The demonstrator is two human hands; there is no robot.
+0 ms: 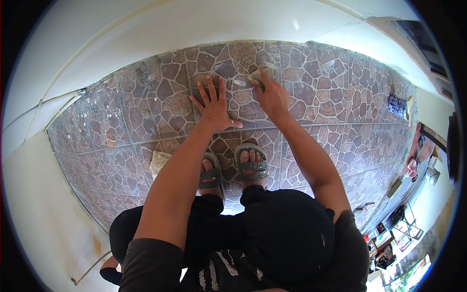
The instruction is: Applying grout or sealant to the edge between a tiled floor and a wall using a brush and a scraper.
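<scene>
My left hand (213,108) is open, with its fingers spread on the stone-patterned tile floor (296,97). To its right, my right hand (273,97) is closed around a small, pale, flat piece (255,76) pressed against the tiles. Blur and the fingers hide what kind of thing it is. White smudges mark the tiles around both hands.
My sandalled feet (251,165) are planted just behind my hands. A crumpled cream cloth (159,162) lies left of them. White walls (194,24) border the floor. On the far right are a blue packet (398,105) and a folding metal frame (411,226) among clutter.
</scene>
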